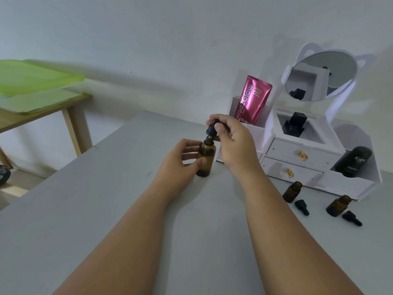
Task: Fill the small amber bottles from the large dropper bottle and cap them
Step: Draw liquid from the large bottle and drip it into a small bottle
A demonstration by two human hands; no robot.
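Left of the organizer [282,150], large dropper bottle [205,160] stands upright — left hand [180,161] grips its body, right hand [232,140] pinches the dropper [211,129] just above the neck. Small amber bottles [292,192] — before the organizer, nearer the right hand.

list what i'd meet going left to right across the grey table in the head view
left hand → large dropper bottle → first small amber bottle → first dropper cap → second small amber bottle → second dropper cap. Left out for overlap: right hand pinching the bottle's dropper, white organizer.
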